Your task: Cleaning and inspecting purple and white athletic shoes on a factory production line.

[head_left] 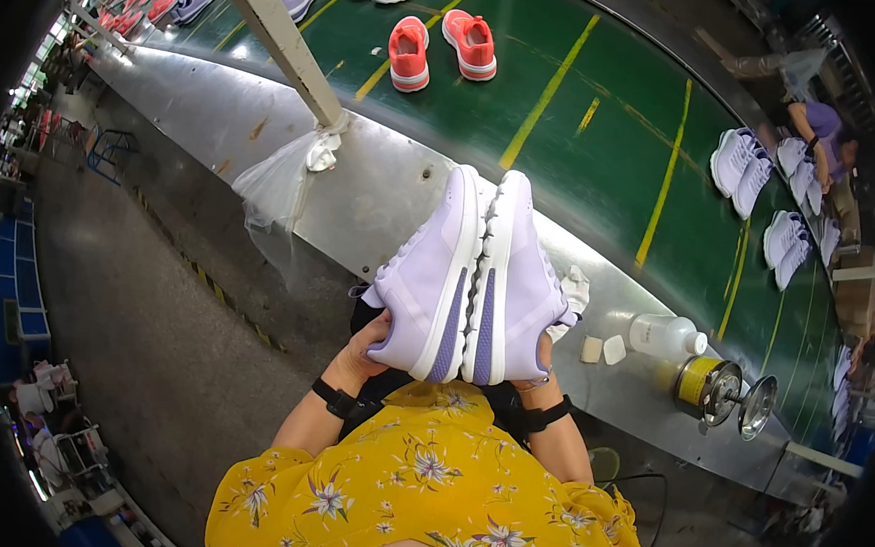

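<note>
Lilac shoes (422, 288) – a pair, sole facing sole, toes pointing away – are held before the person, hiding part of the metal surface (382, 190) and a white cloth (576, 290). To the right stand a bottle (662, 335) and a yellow tin (692, 379); to the left, a post (283, 48). Coral shoes (409, 55) sit on the green belt (615, 149). Left hand (361, 351) and right hand (542, 368) each grip a heel – fingers mostly hidden.

Clear, even light covers the middle; glare brightens the metal ledge (388, 175); straight edges bend toward the black rim.
</note>
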Available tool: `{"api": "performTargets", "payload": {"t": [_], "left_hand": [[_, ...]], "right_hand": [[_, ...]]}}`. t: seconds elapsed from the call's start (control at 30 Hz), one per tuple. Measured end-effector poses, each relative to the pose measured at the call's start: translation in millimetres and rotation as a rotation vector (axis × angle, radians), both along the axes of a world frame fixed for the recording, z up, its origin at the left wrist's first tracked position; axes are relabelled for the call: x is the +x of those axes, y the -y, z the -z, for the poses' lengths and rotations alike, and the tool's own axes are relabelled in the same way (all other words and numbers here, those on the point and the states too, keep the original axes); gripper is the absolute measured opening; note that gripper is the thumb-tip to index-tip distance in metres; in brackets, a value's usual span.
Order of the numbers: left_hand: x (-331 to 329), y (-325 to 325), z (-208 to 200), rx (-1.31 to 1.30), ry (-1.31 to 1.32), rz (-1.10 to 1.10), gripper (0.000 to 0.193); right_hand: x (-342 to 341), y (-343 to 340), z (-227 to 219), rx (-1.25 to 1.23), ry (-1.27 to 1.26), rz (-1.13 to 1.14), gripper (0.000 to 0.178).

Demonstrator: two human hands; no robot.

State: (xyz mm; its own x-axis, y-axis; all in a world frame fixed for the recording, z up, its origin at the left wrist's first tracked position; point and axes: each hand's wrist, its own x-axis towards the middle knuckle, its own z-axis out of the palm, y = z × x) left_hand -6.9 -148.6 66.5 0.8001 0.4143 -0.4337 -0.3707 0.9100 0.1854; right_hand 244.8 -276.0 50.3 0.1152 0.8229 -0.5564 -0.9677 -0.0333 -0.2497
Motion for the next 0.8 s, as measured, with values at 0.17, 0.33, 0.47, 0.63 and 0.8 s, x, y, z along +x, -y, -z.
{"api": "performTargets", "payload": {"t": [0.17, 0.33, 0.47, 0.63, 0.8], "left_hand": [[0, 2, -2, -0.010, -0.037, -0.011, 0.069], [0, 2, 6, 0.066, -0.057, 0.009, 0.069], [-9, -4, 17, 0.186, -0.139, 0.102, 0.069], [1, -7, -19, 0.586, -0.364, 0.089, 0.069], [6, -5, -4, 0.345, -0.382, -0.010, 0.066]], "right_hand": [[3, 0, -1, 0.111, 0.001, 0.009, 0.048], [12, 6, 8, 0.077, 0.040, -0.001, 0.049], [26, 15, 20, -0.033, 0.054, -0.022, 0.050], [39, 32, 40, -0.066, 0.335, -0.124, 0.052], [85, 47, 123, -0.005, 0.880, -0.139, 0.052]]}}
